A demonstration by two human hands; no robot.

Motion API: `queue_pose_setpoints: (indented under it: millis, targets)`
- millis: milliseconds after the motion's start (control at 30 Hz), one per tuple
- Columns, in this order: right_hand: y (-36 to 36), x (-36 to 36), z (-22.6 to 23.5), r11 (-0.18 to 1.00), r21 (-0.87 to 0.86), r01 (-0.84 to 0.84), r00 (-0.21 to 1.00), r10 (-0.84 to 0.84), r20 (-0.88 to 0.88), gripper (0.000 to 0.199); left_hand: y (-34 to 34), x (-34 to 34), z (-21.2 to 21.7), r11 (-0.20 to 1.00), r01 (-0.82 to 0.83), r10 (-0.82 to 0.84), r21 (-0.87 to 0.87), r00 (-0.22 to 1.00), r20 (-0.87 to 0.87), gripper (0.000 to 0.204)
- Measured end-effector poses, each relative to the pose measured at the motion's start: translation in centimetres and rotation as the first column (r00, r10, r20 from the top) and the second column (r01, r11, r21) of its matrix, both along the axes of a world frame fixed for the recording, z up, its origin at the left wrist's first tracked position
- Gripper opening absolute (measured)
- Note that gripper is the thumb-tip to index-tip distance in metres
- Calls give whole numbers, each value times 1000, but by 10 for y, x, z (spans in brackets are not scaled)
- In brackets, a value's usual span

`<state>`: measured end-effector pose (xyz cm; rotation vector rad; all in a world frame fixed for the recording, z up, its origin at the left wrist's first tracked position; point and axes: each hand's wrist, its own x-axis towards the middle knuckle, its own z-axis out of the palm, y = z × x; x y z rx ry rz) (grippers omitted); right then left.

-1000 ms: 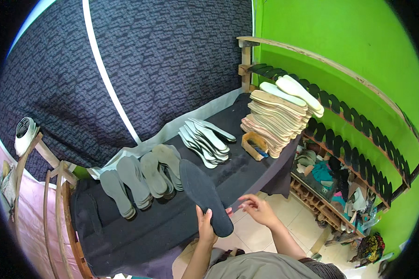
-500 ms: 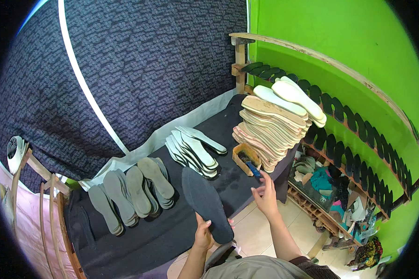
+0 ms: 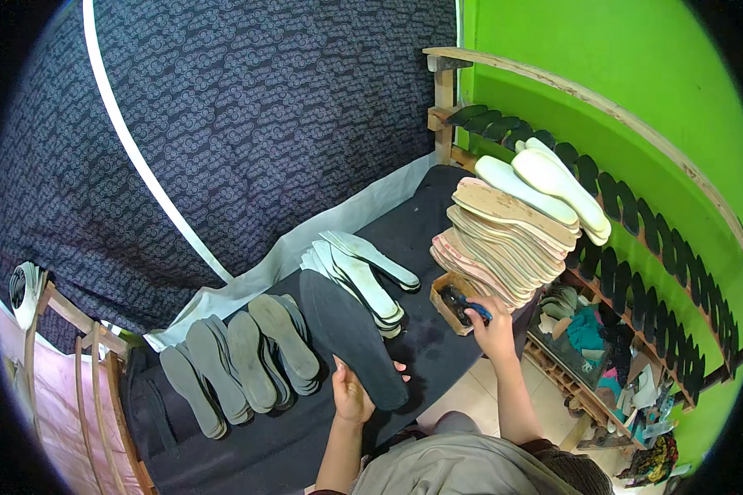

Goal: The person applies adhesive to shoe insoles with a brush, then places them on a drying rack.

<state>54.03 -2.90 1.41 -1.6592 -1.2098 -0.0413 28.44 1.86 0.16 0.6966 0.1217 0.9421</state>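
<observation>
My left hand (image 3: pixel 353 396) is closed round the heel end of a large black insole (image 3: pixel 347 338), held tilted above the dark-covered table. To the right, my right hand (image 3: pixel 495 334) grips a blue-handled brush (image 3: pixel 476 310). The brush's lower end is inside a small tan box (image 3: pixel 446 309) with dark stuff in it, and cannot be made out clearly. Behind the black insole lies a fanned pile of white insoles (image 3: pixel 363 276), partly covered by it. Next to the box rises a tall stack of beige insoles (image 3: pixel 504 239), topped by white ones (image 3: pixel 557 186).
Several piles of grey insoles (image 3: pixel 248 363) line the left of the table (image 3: pixel 248 462). A wooden rack (image 3: pixel 586 78) with rows of black insoles (image 3: pixel 627 206) stands along the green wall. Scraps fill a low shelf (image 3: pixel 586 346) at right. Patterned dark cloth (image 3: pixel 289 124) hangs behind.
My right hand has closed on the blue-handled brush at the box. The black insole in my left hand has shifted slightly left and up. The view has also shifted.
</observation>
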Motion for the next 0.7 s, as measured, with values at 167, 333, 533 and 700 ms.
queue_pose_setpoints:
  millis: [167, 333, 533, 700]
  targets:
    - [5, -1, 22, 999, 27, -47, 999, 46, 26, 17, 6, -1, -4, 998, -20, 17, -62, 999, -38, 74]
    - [13, -20, 60, 972, 166, -166, 985, 155, 80, 25, 15, -9, -15, 997, 4, -5, -75, 1000, -10, 79]
    - [30, -70, 93, 514, 274, -812, 583, 726, 364, 32, 6, -9, 0, 977, -202, 183, -65, 956, -228, 66]
    - [65, -88, 107, 382, 250, -890, 457, 743, 489, 30, 2, -3, 10, 947, -317, 309, 44, 871, -383, 63]
